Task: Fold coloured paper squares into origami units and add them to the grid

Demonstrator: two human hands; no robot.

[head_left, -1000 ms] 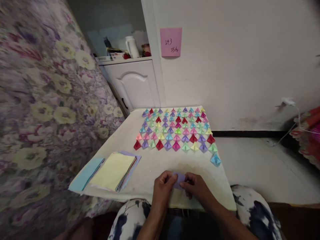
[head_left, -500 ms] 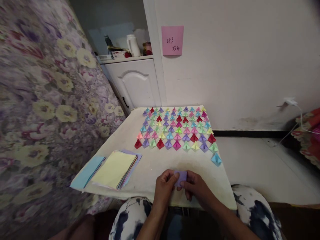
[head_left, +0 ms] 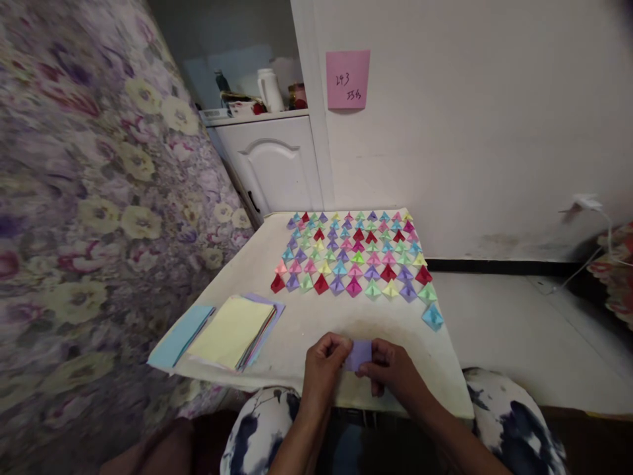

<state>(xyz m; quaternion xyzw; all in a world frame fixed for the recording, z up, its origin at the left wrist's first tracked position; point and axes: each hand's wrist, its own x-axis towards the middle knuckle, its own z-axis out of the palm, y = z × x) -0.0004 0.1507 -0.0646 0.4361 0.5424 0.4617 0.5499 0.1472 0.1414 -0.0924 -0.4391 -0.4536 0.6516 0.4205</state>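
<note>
A small folded square of purple paper (head_left: 359, 355) is held above the table's near edge. My left hand (head_left: 326, 361) pinches its left side between thumb and fingers. At its right side, my right hand (head_left: 388, 366) pinches the edge and lower corner. Beyond the hands, rows of small folded paper pieces (head_left: 353, 285) in many colours cover the far part of the table. One blue folded piece (head_left: 432, 316) sits apart at the right edge, nearer to me.
A stack of coloured paper sheets (head_left: 232, 333), yellow on top, lies left on the cloth-covered table (head_left: 297, 359), beside blue sheets (head_left: 180, 336). A floral curtain (head_left: 99, 231) hangs at left. Behind stand a white cabinet (head_left: 279, 171) and a wall with a pink note (head_left: 347, 79).
The view has shifted slightly, so the scene sits a little further right. Both hands still hold the purple paper; the right thumb has moved slightly off its face, and more of it shows.
</note>
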